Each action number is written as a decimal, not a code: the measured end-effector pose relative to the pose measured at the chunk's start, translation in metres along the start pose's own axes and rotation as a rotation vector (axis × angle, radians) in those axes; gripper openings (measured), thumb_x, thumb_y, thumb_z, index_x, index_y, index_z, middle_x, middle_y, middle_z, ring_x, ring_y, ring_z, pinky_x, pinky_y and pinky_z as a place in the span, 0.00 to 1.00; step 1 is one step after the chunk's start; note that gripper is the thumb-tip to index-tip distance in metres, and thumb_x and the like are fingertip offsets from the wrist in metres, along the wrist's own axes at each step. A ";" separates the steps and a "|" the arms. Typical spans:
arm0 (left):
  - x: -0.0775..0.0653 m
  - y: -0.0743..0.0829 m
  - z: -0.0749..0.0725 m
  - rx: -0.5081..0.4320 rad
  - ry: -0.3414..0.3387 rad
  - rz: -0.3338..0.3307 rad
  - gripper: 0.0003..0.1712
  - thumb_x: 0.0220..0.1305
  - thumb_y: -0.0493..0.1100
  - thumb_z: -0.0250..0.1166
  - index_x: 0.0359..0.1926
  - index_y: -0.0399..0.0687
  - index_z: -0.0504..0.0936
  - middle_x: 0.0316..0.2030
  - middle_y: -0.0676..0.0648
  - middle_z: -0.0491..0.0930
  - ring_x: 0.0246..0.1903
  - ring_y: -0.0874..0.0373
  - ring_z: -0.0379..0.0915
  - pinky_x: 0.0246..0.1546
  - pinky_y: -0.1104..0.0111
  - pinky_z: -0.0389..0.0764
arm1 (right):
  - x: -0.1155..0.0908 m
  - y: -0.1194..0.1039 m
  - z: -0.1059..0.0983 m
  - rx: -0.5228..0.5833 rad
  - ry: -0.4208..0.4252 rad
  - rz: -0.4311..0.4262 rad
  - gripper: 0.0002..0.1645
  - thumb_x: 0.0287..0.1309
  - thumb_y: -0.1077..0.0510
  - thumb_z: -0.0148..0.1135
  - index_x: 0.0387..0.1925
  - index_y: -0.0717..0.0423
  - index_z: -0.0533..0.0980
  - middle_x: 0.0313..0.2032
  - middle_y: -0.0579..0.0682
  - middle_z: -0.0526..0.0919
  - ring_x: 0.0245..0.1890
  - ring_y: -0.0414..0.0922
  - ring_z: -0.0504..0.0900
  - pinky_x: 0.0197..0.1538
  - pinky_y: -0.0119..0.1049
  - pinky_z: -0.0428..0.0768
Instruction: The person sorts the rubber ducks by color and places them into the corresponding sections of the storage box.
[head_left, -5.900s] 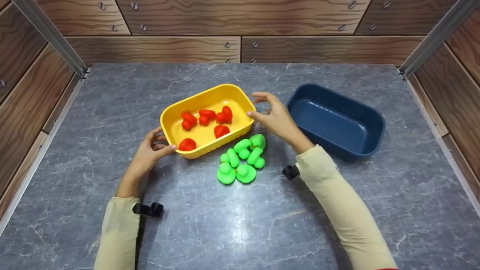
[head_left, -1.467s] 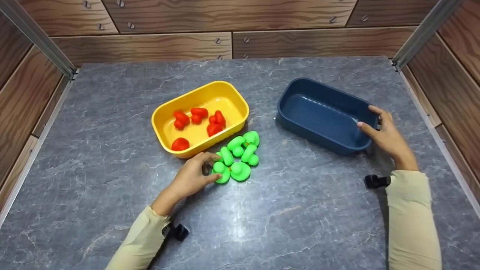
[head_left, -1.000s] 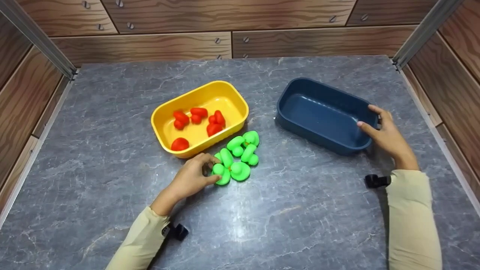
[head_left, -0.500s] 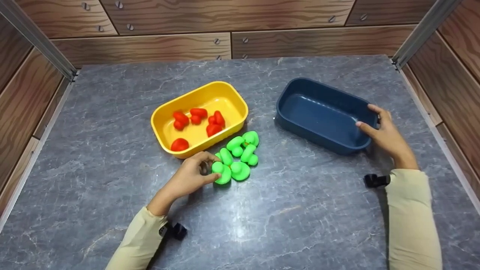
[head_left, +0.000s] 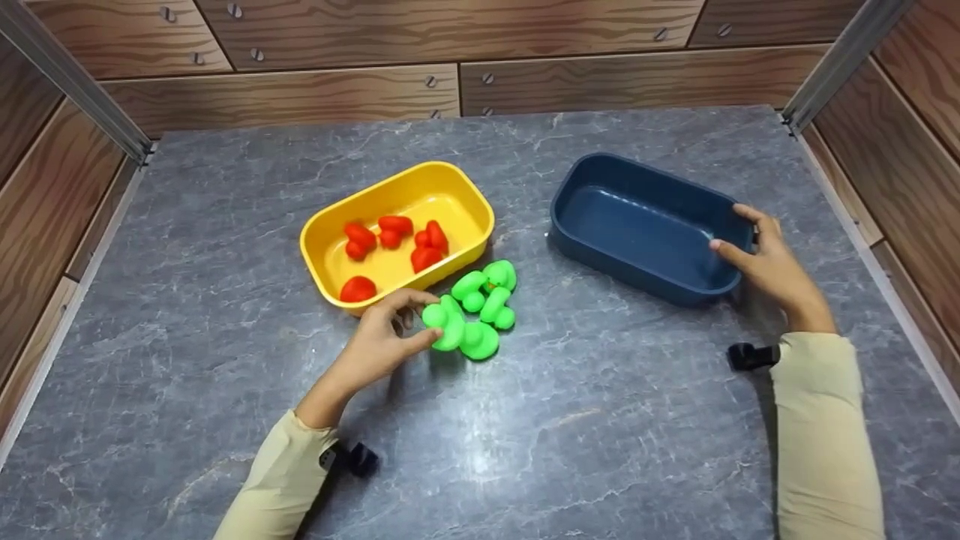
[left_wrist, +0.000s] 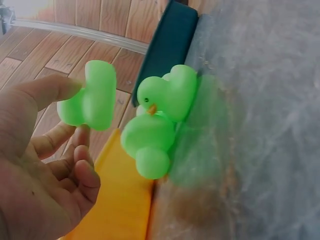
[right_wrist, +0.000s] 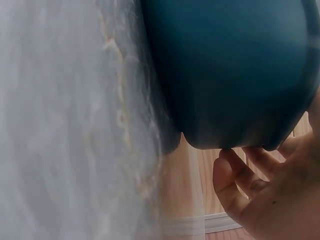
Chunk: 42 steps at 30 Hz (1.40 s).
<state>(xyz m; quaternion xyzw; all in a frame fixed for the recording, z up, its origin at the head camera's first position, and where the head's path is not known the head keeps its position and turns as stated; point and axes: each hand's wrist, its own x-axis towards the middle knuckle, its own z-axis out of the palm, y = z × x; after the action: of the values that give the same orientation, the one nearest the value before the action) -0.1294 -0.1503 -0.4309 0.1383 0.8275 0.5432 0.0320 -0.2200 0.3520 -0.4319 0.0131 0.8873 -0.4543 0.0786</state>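
My left hand [head_left: 371, 345] pinches a green rubber duck [head_left: 448, 331] between thumb and fingers. In the left wrist view, this duck [left_wrist: 100, 97] is up off the table, apart from the others. Several more green rubber ducks [head_left: 480, 342] lie clustered just right of it, in front of the yellow bin [head_left: 390, 193]. That bin holds several red rubber ducks [head_left: 358, 289]. At the right, my right hand [head_left: 780, 274] grips the end of a dark blue bin [head_left: 637, 268], thumb over the rim inside and fingers along the outer wall. Nothing lies in the blue bin.
A grey marbled tabletop [head_left: 570, 450] carries everything. Wood-patterned panels [head_left: 345, 94] wall off its back and both sides, with metal posts [head_left: 840, 71] at the far corners. The two bins stand apart, yellow left and blue right.
Earlier both hands were at the yellow bin. The right hand then moved onto the blue bin and the left to the green ducks. Just now the left has raised one duck slightly.
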 end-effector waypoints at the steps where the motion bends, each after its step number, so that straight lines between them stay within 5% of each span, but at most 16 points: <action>1: 0.001 0.002 -0.001 -0.018 0.015 -0.002 0.18 0.53 0.35 0.71 0.47 0.41 0.81 0.35 0.48 0.76 0.34 0.46 0.68 0.35 0.71 0.68 | 0.000 0.000 0.000 0.001 -0.002 0.002 0.49 0.66 0.42 0.54 0.76 0.54 0.41 0.71 0.63 0.40 0.67 0.67 0.50 0.51 0.27 0.63; 7: 0.007 0.013 -0.002 -0.085 0.035 0.007 0.19 0.53 0.34 0.71 0.48 0.40 0.81 0.34 0.51 0.75 0.33 0.51 0.66 0.34 0.73 0.65 | 0.001 0.000 -0.001 0.023 0.006 0.004 0.49 0.65 0.43 0.55 0.75 0.53 0.42 0.71 0.64 0.40 0.67 0.67 0.51 0.42 0.14 0.63; 22: 0.026 0.031 0.008 -0.123 0.013 0.063 0.18 0.54 0.35 0.70 0.48 0.40 0.81 0.33 0.48 0.72 0.31 0.56 0.63 0.32 0.74 0.63 | 0.001 0.003 -0.003 0.031 0.002 0.002 0.48 0.66 0.44 0.54 0.75 0.55 0.41 0.71 0.65 0.40 0.67 0.69 0.52 0.40 0.11 0.64; 28: 0.036 0.038 0.015 -0.121 -0.001 0.089 0.18 0.55 0.36 0.70 0.48 0.40 0.80 0.34 0.48 0.73 0.32 0.50 0.64 0.32 0.74 0.63 | 0.003 0.006 -0.002 -0.004 -0.003 -0.009 0.48 0.67 0.45 0.54 0.76 0.55 0.41 0.72 0.65 0.40 0.66 0.67 0.50 0.46 0.19 0.63; 36: 0.051 0.046 0.029 -0.145 -0.025 0.123 0.19 0.56 0.37 0.70 0.50 0.39 0.80 0.35 0.49 0.74 0.32 0.59 0.66 0.32 0.74 0.65 | 0.003 0.004 -0.003 -0.028 -0.002 0.001 0.48 0.67 0.43 0.53 0.76 0.54 0.41 0.71 0.66 0.41 0.68 0.67 0.49 0.57 0.41 0.65; 42: 0.063 0.050 0.040 -0.154 -0.039 0.123 0.19 0.56 0.37 0.70 0.50 0.39 0.80 0.34 0.48 0.74 0.34 0.60 0.66 0.34 0.73 0.66 | 0.005 0.006 -0.004 -0.037 -0.003 0.003 0.47 0.67 0.44 0.53 0.76 0.54 0.41 0.72 0.66 0.41 0.68 0.67 0.50 0.58 0.41 0.66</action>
<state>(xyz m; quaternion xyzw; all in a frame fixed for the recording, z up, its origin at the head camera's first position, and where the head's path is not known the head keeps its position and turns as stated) -0.1717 -0.0791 -0.3958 0.1965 0.7726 0.6032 0.0249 -0.2246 0.3580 -0.4349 0.0121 0.8953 -0.4378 0.0809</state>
